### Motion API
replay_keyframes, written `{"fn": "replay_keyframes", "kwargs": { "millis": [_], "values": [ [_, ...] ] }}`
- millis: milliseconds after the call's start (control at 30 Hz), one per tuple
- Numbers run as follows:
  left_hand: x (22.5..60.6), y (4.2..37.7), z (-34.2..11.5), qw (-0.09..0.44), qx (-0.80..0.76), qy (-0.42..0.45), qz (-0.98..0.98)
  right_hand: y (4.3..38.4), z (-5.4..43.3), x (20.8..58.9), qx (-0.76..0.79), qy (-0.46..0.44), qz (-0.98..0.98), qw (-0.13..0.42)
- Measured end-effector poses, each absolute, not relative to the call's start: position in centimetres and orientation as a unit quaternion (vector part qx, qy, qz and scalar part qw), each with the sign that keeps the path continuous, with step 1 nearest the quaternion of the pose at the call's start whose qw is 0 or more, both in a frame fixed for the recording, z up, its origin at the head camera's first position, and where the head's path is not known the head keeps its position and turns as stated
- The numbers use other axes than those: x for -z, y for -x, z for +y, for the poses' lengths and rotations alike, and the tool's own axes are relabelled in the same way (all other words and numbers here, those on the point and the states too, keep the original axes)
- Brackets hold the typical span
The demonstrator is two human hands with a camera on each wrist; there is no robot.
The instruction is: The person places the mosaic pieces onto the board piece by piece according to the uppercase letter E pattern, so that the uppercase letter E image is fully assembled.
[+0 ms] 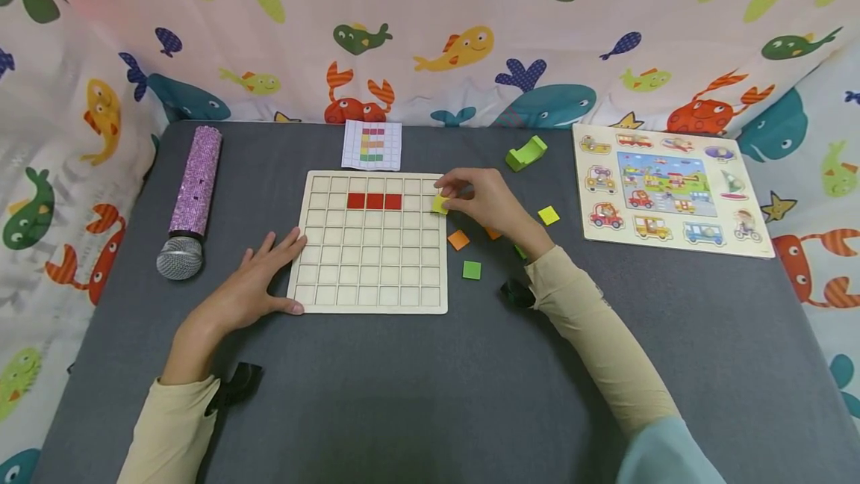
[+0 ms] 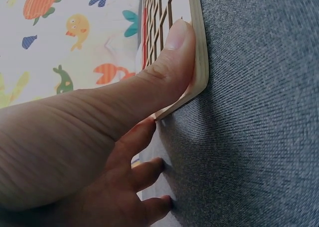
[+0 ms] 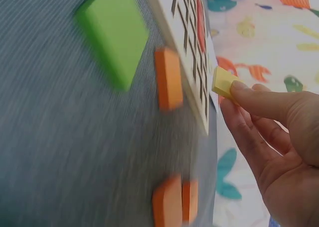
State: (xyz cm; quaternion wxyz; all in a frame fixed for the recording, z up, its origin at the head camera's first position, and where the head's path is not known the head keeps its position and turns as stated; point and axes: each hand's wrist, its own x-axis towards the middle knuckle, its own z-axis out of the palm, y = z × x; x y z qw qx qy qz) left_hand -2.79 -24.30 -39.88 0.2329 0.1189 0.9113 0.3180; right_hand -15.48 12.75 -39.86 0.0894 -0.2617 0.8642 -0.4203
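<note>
Tile, yellow [image 1: 440,204], pinched in the right hand [image 1: 480,196] above the right edge of the gridded board [image 1: 369,256], which lies between the hands.
Judged advisable: keep the tile level, check the intended cell against the pattern card [image 1: 372,146] beyond both hands, square the edges, and release only once seated flat, clear of the red tiles [image 1: 375,202] left of the right hand. Right forearm reaches in diagonally, thumb and fingertips closed on the tile. Left hand [image 1: 251,286] grasps nothing: fingers spread, thumb resting on the board's near-left rim, apparently steadying it.
</note>
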Motion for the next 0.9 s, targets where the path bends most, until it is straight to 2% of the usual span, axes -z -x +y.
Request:
{"fn": "replay_keyframes", "kwargs": {
  "millis": [500, 900],
  "values": [
    [39.7, 2.8, -24.5, 0.235, -0.324, -0.115, 0.909, 16.1, 4.1, 40.9, 0.454, 0.303, 0.83, 0.116],
    [39.8, 2.9, -24.4, 0.233, -0.326, -0.116, 0.909, 15.9, 0.3, 41.3, 0.445, 0.312, 0.825, 0.157]
  ]
}}
